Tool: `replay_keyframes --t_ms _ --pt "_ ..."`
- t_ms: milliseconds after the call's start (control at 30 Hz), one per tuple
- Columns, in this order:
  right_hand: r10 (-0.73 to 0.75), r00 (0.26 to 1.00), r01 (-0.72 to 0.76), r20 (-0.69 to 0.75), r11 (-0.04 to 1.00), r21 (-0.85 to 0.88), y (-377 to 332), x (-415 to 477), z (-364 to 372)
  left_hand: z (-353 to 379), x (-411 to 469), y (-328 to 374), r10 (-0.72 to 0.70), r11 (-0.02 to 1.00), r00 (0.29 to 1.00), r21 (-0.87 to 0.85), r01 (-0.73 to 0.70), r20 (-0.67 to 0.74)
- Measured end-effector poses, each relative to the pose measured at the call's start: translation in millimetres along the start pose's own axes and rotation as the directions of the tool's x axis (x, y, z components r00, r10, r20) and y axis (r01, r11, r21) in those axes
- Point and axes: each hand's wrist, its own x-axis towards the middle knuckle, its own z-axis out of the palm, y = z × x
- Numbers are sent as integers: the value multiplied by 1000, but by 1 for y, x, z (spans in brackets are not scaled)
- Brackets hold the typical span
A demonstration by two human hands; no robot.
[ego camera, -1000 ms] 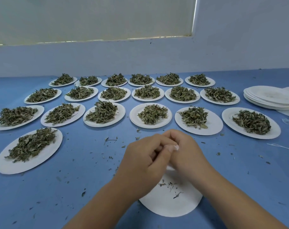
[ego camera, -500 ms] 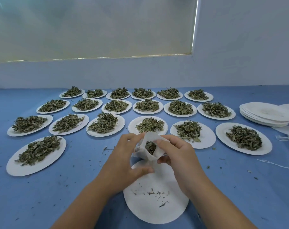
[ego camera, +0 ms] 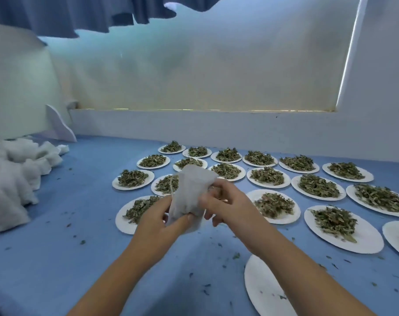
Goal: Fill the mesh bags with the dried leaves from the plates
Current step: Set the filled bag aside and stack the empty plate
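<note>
A white mesh bag (ego camera: 190, 192) hangs in the air between both hands, above the blue table. My left hand (ego camera: 157, 220) grips its lower part from below. My right hand (ego camera: 226, 201) pinches its right edge near the top. A thin drawstring (ego camera: 171, 184) runs down the bag's left side. The bag's contents are hidden. Several white paper plates with heaps of dried green leaves, such as a near plate (ego camera: 337, 226), fill the table to the right and behind. One plate (ego camera: 262, 290) with only crumbs lies under my right forearm.
A heap of white filled mesh bags (ego camera: 13, 176) lies at the left of the blue table (ego camera: 68, 247). Leaf crumbs are scattered over the table. A white wall and a covered window stand behind the plates.
The view has swung to the left and up. Both hands carried the bag leftwards off the emptied plate, and its open mouth has been pulled closed.
</note>
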Motion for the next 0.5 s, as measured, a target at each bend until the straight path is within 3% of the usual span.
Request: replay_keyframes --t_ms 100,333,500 --pt "12 996 11 92 971 -238 -2 39 55 -57 -3 -22 -50 999 997 17 51 -58" --pt "40 972 16 233 972 -234 12 119 193 -167 -13 -80 -139 987 989 78 142 -45" --pt "112 958 -37 262 961 -274 28 157 251 -226 -1 -153 -383 916 871 -5 401 -306"
